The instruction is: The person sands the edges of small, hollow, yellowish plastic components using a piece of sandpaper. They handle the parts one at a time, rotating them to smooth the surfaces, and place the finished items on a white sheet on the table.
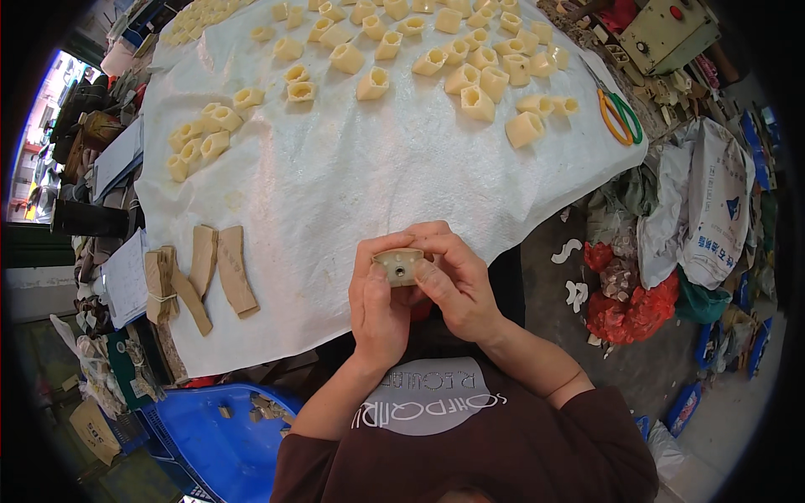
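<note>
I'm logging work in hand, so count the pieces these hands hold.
1: a pale piece with a hole, held up between the left hand and right hand. Any other tucked behind it would be hidden.

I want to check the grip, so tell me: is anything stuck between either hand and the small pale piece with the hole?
Nothing visible is: the bare left hand and right hand grip the pale piece directly, a thumb at each end. Its far side is hidden.
</note>
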